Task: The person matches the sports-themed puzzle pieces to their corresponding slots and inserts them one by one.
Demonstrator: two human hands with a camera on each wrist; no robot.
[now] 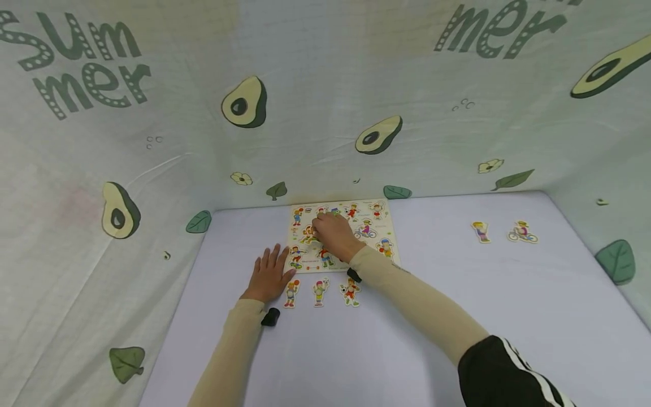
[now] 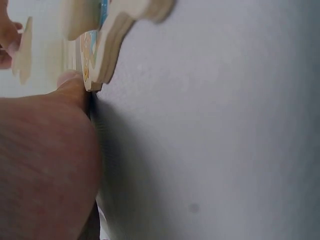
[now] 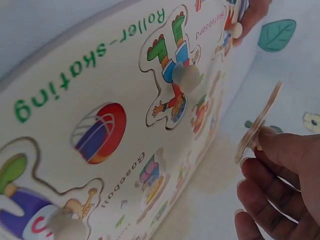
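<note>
A wooden peg puzzle board (image 1: 308, 212) printed with sports figures lies at the back of the table. Above it, my right hand (image 1: 335, 233) pinches a thin wooden puzzle piece (image 3: 257, 122) between thumb and fingers. The piece is seen edge-on in the right wrist view, so its picture is hidden. My left hand (image 1: 269, 277) lies flat with fingers spread, fingertips right at the board's left edge. In the right wrist view, a roller-skating figure piece (image 3: 170, 60) with a round knob (image 3: 186, 78) sits in its cutout.
Three loose figure pieces, a ball player (image 1: 291, 294), a figure in a pink cap (image 1: 319, 293) and a soccer player (image 1: 350, 292), lie before the board. Farther right are another figure piece (image 1: 480, 232) and a cyclist piece (image 1: 522, 232). A patterned cloth (image 1: 315, 90) hangs behind.
</note>
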